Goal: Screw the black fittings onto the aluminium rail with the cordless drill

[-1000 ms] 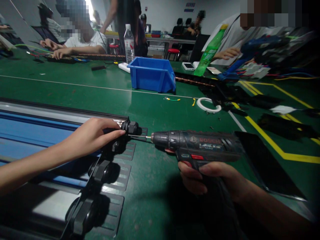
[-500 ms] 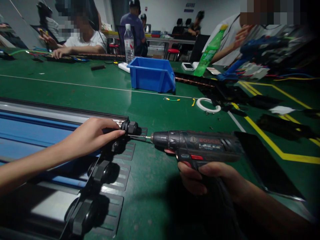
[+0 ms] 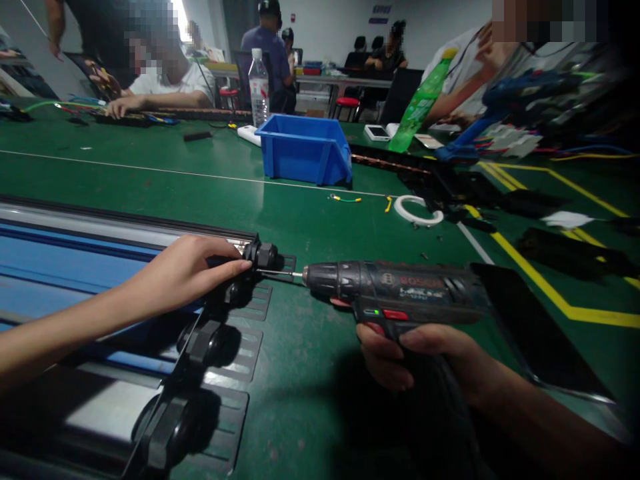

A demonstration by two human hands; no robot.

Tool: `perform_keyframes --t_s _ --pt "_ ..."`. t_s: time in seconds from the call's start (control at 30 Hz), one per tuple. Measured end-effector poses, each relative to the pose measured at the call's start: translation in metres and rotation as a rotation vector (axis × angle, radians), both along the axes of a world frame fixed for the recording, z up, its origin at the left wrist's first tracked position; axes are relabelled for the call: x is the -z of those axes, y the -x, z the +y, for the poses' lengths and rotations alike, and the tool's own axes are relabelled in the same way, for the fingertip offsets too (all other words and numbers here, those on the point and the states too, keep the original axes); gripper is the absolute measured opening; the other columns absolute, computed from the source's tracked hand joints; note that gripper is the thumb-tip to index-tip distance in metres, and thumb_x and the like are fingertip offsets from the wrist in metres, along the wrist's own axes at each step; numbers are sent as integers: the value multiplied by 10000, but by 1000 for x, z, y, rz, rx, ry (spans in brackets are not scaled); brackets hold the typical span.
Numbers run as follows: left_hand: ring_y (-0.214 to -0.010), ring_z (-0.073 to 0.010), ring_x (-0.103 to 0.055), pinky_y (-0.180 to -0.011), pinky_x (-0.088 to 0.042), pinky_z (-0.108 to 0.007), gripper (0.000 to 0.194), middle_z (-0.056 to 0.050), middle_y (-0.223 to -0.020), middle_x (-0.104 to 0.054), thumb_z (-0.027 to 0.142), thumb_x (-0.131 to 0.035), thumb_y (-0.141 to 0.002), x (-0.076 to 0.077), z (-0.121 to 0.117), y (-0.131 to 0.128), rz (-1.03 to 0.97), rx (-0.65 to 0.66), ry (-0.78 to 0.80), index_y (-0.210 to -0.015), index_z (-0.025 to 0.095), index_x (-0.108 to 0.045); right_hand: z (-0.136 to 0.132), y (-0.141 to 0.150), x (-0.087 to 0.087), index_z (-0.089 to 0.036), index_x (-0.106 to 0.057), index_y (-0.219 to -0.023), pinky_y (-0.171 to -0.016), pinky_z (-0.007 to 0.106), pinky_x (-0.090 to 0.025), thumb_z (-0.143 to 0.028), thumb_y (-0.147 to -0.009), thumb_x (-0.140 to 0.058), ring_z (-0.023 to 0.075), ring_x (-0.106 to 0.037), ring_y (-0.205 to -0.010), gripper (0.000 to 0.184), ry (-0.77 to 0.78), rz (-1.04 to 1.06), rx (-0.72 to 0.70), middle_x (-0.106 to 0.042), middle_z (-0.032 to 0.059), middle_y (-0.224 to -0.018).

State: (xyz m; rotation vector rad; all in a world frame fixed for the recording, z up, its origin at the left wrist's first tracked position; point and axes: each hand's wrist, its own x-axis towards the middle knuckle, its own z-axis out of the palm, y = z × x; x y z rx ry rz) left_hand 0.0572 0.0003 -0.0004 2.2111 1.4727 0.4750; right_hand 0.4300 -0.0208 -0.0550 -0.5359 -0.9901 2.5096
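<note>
My right hand (image 3: 425,353) is wrapped round the grip of a black Bosch cordless drill (image 3: 395,287), a finger on its red trigger. A small green light shows on the drill's side. Its long thin bit (image 3: 280,273) points left and reaches the end plate of a blue and silver metal housing (image 3: 100,260). At that corner, my left hand (image 3: 200,267) has thumb and fingers closed beside the bit's tip. What they pinch is hidden. A black cable gland (image 3: 267,255) sits just past the fingertips. More large cable glands (image 3: 205,343) line the end plate towards me.
A blue parts bin (image 3: 305,153) stands beyond the drill. A white tubing coil (image 3: 418,211) and small wires lie to its right. A dark phone-like slab (image 3: 540,333) lies beside the drill. Bottles stand at the back, where co-workers (image 3: 170,87) sit across the green table.
The green light on the drill has come on. Both my hands and the drill stay almost in place. In the background, co-workers have shifted their arms and bodies.
</note>
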Motion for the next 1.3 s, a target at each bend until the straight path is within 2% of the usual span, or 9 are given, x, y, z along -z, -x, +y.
perform_keyframes --t_s 0.1,0.57,0.77,0.97,1.3 --pt "-792 -194 -689 -646 -458 -262 303 -28 -922 -773 458 -610 -972 0 0 -1 -9 -2 8 -983 212 -787 0 0 0 -144 -603 -875 -645 263 -392 -383 -857 -643 149 -445 -624 243 12 2 -27 -489 21 -690" --pt "-800 -185 -693 -658 -448 -256 309 -4 -924 -773 485 -618 -976 0 0 1 3 5 -13 -985 224 -783 -1 0 -2 -132 -634 -916 -645 272 -407 -377 -851 -657 153 -462 -632 254 7 2 9 -509 31 -723" --pt "-796 -190 -691 -654 -444 -265 364 -15 -925 -775 523 -592 -985 0 0 0 25 2 -19 -1000 217 -787 1 -1 -1 -137 -608 -907 -658 259 -394 -373 -866 -637 149 -455 -642 241 10 24 -35 -501 28 -715" --pt "-798 -191 -693 -656 -447 -260 305 -10 -932 -780 470 -611 -983 0 0 1 9 14 -16 -998 221 -786 2 -2 2 -130 -608 -935 -651 258 -388 -374 -868 -626 155 -472 -656 254 0 25 -32 -530 49 -740" --pt "-804 -187 -696 -649 -440 -261 333 -7 -944 -781 503 -605 -983 1 1 1 16 10 -21 -1017 227 -788 1 0 0 -134 -612 -902 -649 260 -398 -371 -835 -664 143 -475 -646 252 16 40 -27 -512 28 -727"
